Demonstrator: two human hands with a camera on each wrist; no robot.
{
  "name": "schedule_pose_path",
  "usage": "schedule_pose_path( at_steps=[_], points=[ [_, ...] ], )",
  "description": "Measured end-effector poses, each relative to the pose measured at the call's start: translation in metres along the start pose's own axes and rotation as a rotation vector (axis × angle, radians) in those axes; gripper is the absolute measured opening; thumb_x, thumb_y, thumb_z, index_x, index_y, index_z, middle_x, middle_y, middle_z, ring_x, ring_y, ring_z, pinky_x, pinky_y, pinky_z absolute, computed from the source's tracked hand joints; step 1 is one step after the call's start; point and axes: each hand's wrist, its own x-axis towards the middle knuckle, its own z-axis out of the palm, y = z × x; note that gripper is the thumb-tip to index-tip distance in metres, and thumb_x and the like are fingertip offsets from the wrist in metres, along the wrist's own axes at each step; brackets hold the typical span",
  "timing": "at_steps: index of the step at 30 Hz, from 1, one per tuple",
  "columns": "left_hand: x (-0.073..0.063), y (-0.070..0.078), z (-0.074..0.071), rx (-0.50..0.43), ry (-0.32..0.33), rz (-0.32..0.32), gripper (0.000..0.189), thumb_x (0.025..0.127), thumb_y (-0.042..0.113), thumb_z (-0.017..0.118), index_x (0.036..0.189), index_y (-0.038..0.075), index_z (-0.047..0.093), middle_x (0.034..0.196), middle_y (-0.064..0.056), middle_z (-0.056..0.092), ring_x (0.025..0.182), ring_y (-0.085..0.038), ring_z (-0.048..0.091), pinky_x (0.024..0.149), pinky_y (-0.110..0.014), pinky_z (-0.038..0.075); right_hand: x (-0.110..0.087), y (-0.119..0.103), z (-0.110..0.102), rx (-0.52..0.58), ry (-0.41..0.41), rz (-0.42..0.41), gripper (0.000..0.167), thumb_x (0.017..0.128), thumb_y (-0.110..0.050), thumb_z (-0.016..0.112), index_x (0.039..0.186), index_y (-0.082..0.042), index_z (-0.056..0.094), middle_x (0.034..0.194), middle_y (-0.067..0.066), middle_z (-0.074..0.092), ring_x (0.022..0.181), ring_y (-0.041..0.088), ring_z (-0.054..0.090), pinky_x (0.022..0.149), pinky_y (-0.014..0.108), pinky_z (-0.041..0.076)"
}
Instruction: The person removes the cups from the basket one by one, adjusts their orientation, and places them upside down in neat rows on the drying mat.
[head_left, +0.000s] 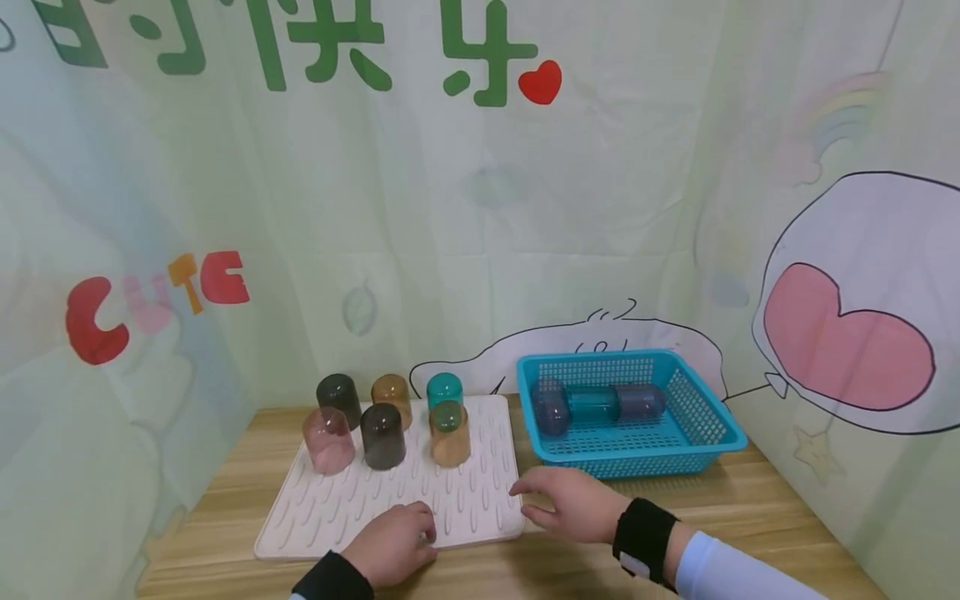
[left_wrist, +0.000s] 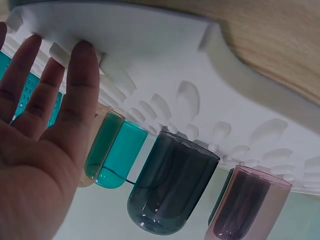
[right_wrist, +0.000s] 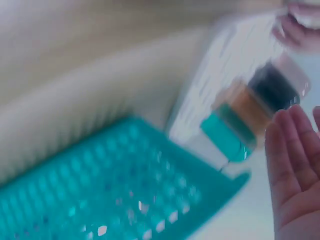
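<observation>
At the front edge of a white ridged drying mat [head_left: 341,521] rests my left hand [head_left: 393,546], fingers loosely bent and holding nothing; its fingertips overlap the mat in the left wrist view. My right hand [head_left: 573,504] hovers by the mat's right edge, fingers relaxed with nothing between them. Several see-through cups stand upside down on the mat: a pink cup [head_left: 327,446], a dark grey cup [head_left: 384,442] and an amber cup [head_left: 452,450] in front. Behind them are another dark cup [head_left: 337,396], another amber cup [head_left: 391,396] and a teal cup [head_left: 444,387].
A blue plastic basket [head_left: 630,462] stands at the right behind my right hand. In it lie a teal cup [head_left: 591,405] and purple cups [head_left: 641,402]. The wooden table [head_left: 210,521] runs back to a printed cloth [head_left: 480,250]. The right wrist view is blurred.
</observation>
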Motion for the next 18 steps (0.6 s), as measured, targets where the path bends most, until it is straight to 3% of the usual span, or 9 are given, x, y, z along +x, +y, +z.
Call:
schedule_pose_path(
  at_steps=[8, 18],
  points=[
    [0.0, -0.001, -0.001, 0.024, 0.031, 0.018, 0.014, 0.089, 0.032, 0.076, 0.086, 0.021, 0.07, 0.098, 0.005, 0.065, 0.087, -0.013, 0.065, 0.082, -0.037, 0.056, 0.002, 0.028, -0.047, -0.121, 0.231, -0.016, 0.022, 0.1, -0.019, 0.066, 0.121, -0.019, 0.07, 0.116, -0.007, 0.071, 0.108, 0.012, 0.067, 0.094, 0.036, 0.058],
    [0.0, -0.002, 0.002, 0.007, 0.002, 0.007, 0.013, 0.09, 0.033, 0.075, 0.087, 0.022, 0.07, 0.098, 0.006, 0.065, 0.085, -0.011, 0.063, 0.08, -0.035, 0.056, 0.002, 0.092, -0.089, -0.273, 0.28, 0.143, 0.03, 0.098, -0.017, 0.067, 0.128, -0.011, 0.067, 0.125, 0.007, 0.07, 0.119, 0.029, 0.066, 0.099, 0.049, 0.055]
  ],
)
